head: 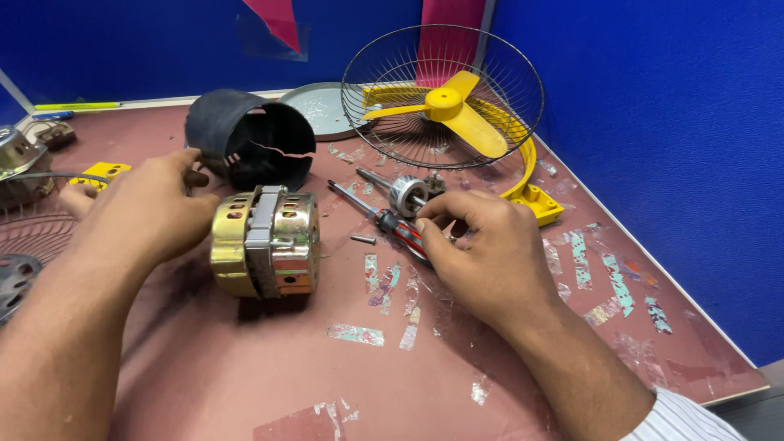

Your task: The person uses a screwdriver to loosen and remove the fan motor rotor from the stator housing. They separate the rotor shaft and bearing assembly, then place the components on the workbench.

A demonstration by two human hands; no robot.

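Observation:
A brass-coloured fan motor housing (265,241) with a grey middle band lies on its side on the reddish table (245,367). My left hand (151,208) rests against its left end. My right hand (482,249) is closed over the red and black handle of a screwdriver (384,220), whose shaft points up-left. Just beyond my right fingers lies a silver rotor with its shaft (404,192). A small dark screw (363,239) lies loose between the motor and the screwdriver.
A cracked black cylindrical cover (249,139) lies behind the motor. A wire fan guard with yellow blades (445,102) leans at the back right, beside a yellow frame piece (535,200) and a grey round plate (318,106). Other metal parts (20,159) sit at the left edge.

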